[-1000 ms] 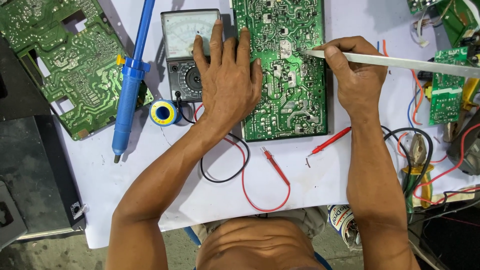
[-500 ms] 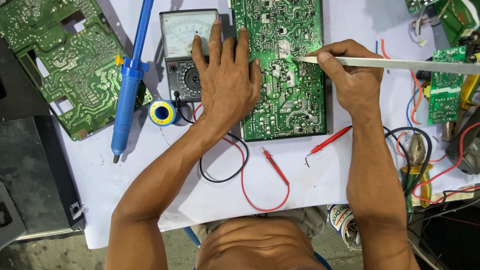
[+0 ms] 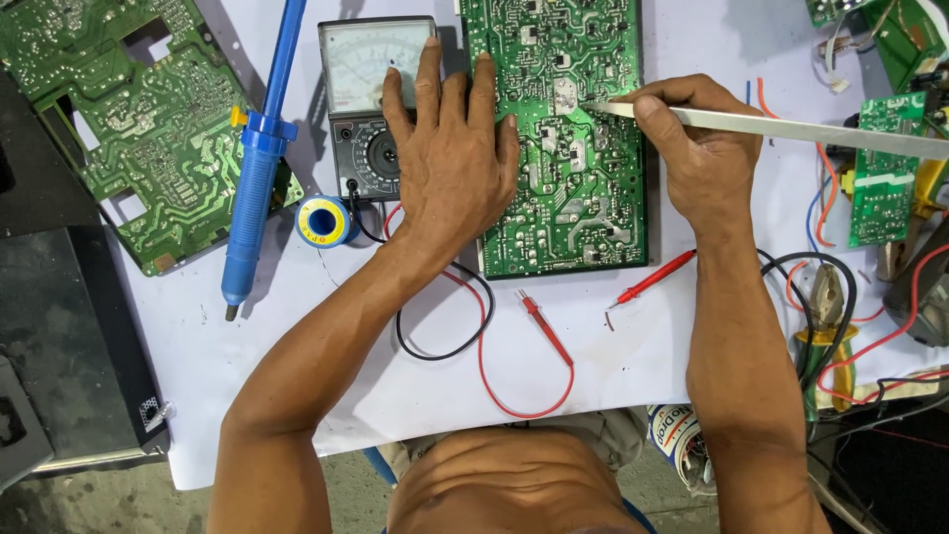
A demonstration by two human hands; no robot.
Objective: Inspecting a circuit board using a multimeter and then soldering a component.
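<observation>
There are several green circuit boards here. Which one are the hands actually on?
The middle board: the left hand presses it flat, the right hand touches it with a tool.

L hand (image 3: 450,163) flat on PCB (image 3: 583,198)

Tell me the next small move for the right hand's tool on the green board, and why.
Probably lower the soldering iron tip slightly onto the shiny pad: the right hand holds it there, and the left hand lies flat, steadying the circuit board.
</observation>
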